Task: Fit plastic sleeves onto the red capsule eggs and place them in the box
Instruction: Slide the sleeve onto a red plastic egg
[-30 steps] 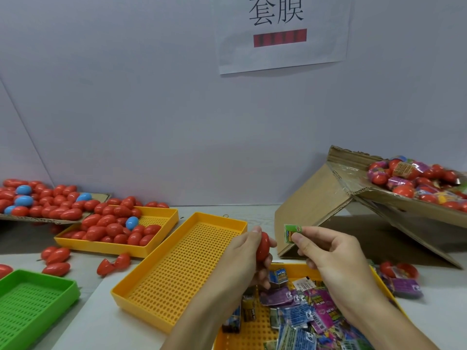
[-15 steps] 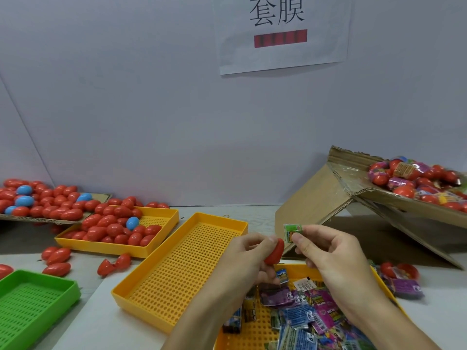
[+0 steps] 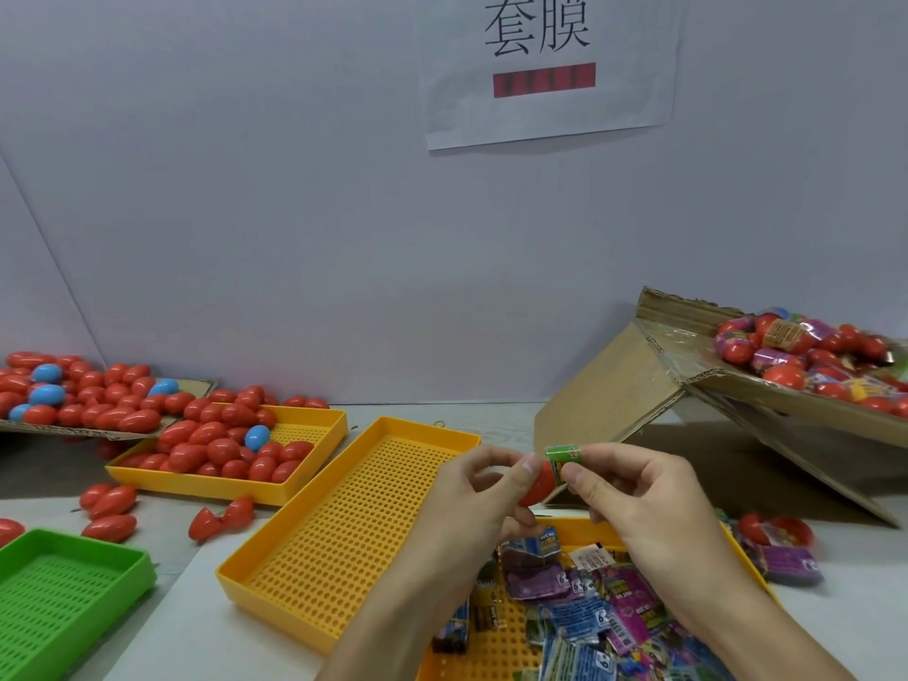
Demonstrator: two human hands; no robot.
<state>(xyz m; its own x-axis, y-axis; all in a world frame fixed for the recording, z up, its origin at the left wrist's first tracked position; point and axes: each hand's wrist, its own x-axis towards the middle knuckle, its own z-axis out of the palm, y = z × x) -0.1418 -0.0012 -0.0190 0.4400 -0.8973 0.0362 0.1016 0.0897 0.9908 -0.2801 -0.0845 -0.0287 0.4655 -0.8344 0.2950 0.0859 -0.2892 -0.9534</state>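
We see three yellow trays: one holds eggs, one is bare mesh, one holds wrappers. We count one green tray and one cardboard box. Five blue eggs show among the red eggs, which are too many and too heaped for us to count. One paper sign hangs on the wall.

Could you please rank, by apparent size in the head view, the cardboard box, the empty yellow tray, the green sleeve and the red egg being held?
1. cardboard box
2. empty yellow tray
3. red egg and green sleeve: alike, the egg partly hidden.
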